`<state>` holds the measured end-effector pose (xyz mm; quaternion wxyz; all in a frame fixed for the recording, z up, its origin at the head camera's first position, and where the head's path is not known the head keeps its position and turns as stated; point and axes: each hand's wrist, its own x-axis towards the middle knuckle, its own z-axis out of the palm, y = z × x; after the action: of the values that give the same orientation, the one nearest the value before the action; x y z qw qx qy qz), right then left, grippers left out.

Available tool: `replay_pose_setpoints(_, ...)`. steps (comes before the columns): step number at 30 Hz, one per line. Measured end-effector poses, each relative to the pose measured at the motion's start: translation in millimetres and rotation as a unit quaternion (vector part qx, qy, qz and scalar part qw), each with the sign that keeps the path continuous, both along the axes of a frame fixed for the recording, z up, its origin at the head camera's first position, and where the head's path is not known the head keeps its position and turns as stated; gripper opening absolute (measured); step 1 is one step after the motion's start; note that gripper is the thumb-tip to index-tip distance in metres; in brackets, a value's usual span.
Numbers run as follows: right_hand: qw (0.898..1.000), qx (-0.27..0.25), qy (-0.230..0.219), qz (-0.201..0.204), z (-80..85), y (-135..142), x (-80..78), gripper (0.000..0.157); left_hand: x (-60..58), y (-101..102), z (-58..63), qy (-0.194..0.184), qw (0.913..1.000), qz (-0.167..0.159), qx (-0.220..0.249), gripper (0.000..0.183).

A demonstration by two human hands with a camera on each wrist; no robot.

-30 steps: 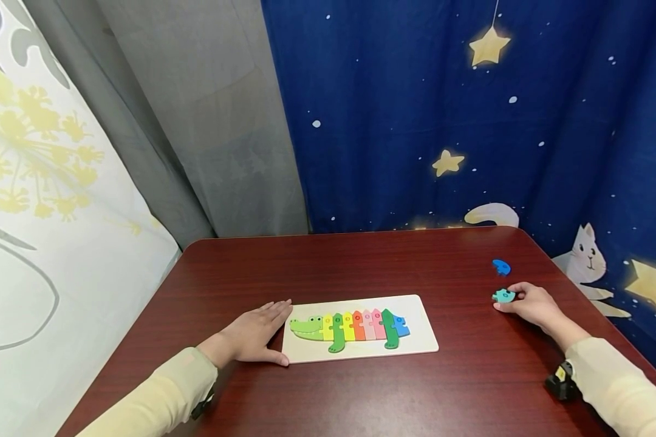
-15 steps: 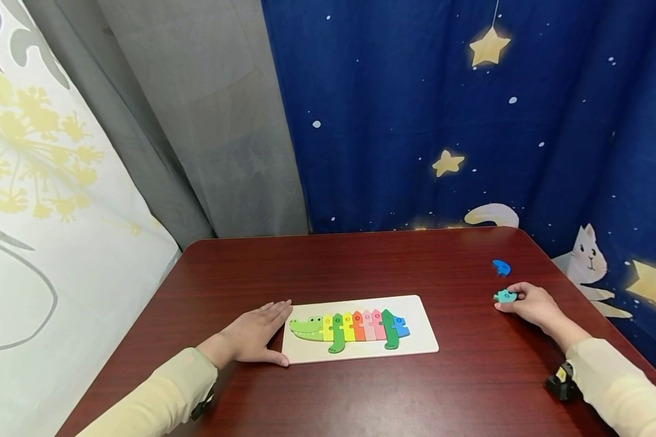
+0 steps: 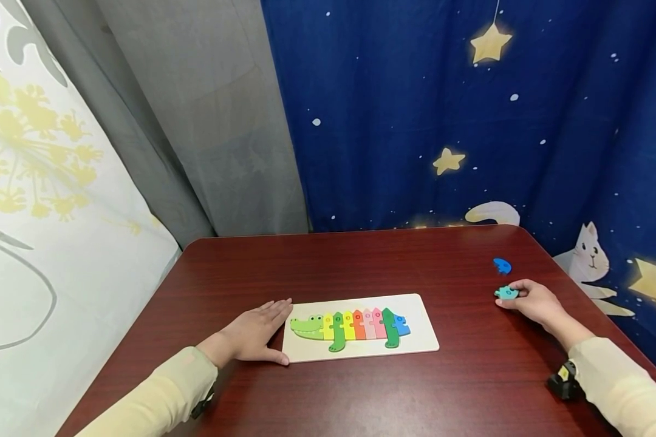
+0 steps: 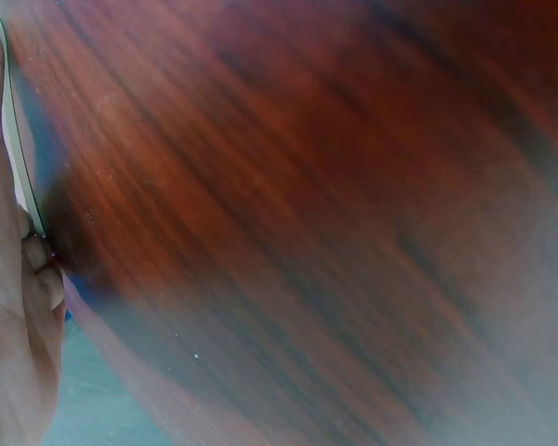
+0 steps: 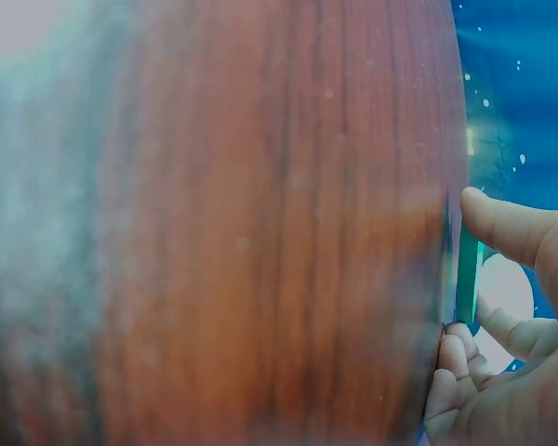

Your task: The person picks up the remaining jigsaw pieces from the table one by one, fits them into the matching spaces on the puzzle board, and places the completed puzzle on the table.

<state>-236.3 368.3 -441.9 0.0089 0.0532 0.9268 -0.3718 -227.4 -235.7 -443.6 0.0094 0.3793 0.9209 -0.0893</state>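
Note:
My left hand (image 3: 254, 334) lies with straight fingers against the left end of a pale puzzle board (image 3: 423, 325). A crocodile of coloured pieces (image 3: 355, 326) fills the board's middle, from a green head at left to a blue piece at right. On the table's right side, my right hand (image 3: 537, 301) pinches a teal puzzle piece (image 3: 505, 292) between thumb and fingers. The right wrist view shows the teal piece (image 5: 468, 274) edge-on between thumb and finger. Just beyond that hand lies a curved blue puzzle piece (image 3: 502, 266), apart from it.
The dark red-brown table (image 3: 361, 261) carries the board and pieces. Behind its back edge hang a grey curtain (image 3: 213, 121) and a blue star-patterned curtain (image 3: 382, 115). A white patterned cloth (image 3: 60, 243) hangs at the left.
The teal piece has shifted very slightly to the right in the right hand's pinch. The left hand and board stay in place; the view tilts a little.

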Motion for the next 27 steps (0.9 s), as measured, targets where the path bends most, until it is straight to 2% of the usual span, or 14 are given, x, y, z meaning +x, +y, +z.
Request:
replay_pose_setpoints(9,1.0,0.007,0.001,0.003,2.7,-3.5,-1.6,0.069,0.3,-0.8,-0.5,0.016,0.9995,-0.021,0.018,0.114)
replay_pose_setpoints(27,1.0,0.003,0.02,0.015,9.0,-17.1,-3.5,0.067,0.8,-0.1,1.2,0.009,0.9998,-0.012,0.012,0.115)
